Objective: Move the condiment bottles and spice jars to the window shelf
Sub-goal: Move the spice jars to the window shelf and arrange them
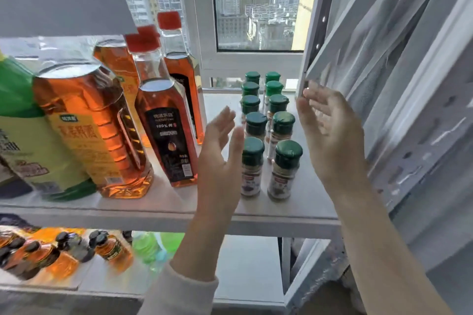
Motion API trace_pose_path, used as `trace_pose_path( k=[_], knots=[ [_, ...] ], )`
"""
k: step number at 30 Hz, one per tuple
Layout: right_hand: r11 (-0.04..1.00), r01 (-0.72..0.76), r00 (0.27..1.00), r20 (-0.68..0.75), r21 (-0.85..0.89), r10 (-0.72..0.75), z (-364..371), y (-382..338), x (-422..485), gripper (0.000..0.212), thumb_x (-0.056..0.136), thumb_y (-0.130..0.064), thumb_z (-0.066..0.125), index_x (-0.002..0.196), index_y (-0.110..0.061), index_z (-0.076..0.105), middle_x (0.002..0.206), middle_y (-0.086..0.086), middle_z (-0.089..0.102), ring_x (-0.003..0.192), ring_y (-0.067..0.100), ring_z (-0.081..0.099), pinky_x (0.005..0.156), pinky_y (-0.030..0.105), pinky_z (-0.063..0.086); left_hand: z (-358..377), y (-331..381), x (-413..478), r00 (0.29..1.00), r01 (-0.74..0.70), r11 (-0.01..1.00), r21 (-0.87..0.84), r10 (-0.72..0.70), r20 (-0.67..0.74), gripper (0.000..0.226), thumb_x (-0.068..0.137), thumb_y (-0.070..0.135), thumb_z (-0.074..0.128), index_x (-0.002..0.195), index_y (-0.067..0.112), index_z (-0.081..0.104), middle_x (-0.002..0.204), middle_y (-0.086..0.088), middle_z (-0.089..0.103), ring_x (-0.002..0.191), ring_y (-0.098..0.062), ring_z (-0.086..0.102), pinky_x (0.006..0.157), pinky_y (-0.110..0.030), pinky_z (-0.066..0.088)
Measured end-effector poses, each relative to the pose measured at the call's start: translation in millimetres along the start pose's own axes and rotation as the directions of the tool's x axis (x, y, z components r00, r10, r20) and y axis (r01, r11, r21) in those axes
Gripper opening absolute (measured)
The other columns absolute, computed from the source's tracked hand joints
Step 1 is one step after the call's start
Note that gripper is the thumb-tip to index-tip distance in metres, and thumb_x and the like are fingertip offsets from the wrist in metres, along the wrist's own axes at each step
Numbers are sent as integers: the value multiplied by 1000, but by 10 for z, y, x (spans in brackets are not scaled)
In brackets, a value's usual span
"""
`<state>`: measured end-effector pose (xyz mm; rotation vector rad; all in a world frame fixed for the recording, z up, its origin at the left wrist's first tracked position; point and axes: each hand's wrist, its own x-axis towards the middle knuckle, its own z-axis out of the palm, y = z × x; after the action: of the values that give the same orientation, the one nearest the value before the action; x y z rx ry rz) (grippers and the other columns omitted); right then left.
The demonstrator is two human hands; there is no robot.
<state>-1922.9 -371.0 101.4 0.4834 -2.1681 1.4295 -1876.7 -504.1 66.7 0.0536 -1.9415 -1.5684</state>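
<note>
While your left hand (220, 161) covers part of the front jar (253, 148), the jars (282, 125) all stand upright, caps up; it and your right hand (330, 133) are open, empty.

We wear a pale, off-white sleeve (179, 291) of soft-looking fabric on our left arm. Its cuff (197, 280) ends well below the left hand (220, 161), with the wrist (199, 233) uncovered. Below the right hand (330, 130), the forearm (371, 238) is bare to the frame edge.

Just left of the left hand (217, 161), the red-capped bottle (163, 120) carries a black label (170, 146) reading "100%"; the other labels' print is too blurred to read
</note>
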Motion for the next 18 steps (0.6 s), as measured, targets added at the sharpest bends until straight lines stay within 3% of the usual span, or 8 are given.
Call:
trace_pose_path(
  k=[4, 7, 12, 16, 18],
  knots=[
    [985, -106, 994, -25, 133, 110, 24, 234, -599, 62, 79, -52, 55, 128, -17, 45, 129, -4, 52, 121, 5, 49, 99, 23, 43, -56, -232, -362, 995, 78, 993, 84, -83, 61, 47, 84, 45, 49, 128, 33, 37, 134, 7, 50, 121, 2, 47, 103, -18, 37],
    [964, -217, 976, 38, 153, 214, 107, 342, -808, 65, 73, -44, 69, 128, -18, 46, 129, -6, 52, 120, 1, 48, 97, 22, 44, -31, -309, -481, 988, 133, 985, 110, -141, 63, 53, 83, 36, 56, 132, 21, 41, 130, 6, 52, 119, -4, 49, 103, -25, 40],
    [944, -292, 956, 87, 152, 281, 208, 422, -808, 53, 72, -16, 78, 118, -17, 53, 114, 5, 60, 99, 13, 62, 85, 25, 53, 17, -317, -483, 991, 128, 981, 143, -131, 14, 35, 86, 15, 61, 118, 22, 50, 114, 3, 59, 108, -8, 55, 95, -27, 46],
    [953, -266, 963, 89, 146, 255, 197, 452, -787, 45, 74, -13, 77, 112, -22, 54, 107, 4, 64, 89, 8, 64, 78, 19, 53, 66, -301, -476, 990, 136, 982, 131, -139, 13, 35, 84, 14, 64, 112, 29, 48, 110, 6, 60, 100, -1, 56, 90, -18, 46],
    [952, -265, 964, 73, 153, 257, 162, 480, -793, 44, 75, -14, 76, 111, -27, 53, 107, 2, 64, 90, 4, 63, 78, 17, 52, 98, -305, -484, 990, 134, 982, 134, -137, 18, 35, 84, 15, 65, 112, 28, 49, 110, 5, 61, 101, -2, 57, 90, -22, 47]
  ],
)
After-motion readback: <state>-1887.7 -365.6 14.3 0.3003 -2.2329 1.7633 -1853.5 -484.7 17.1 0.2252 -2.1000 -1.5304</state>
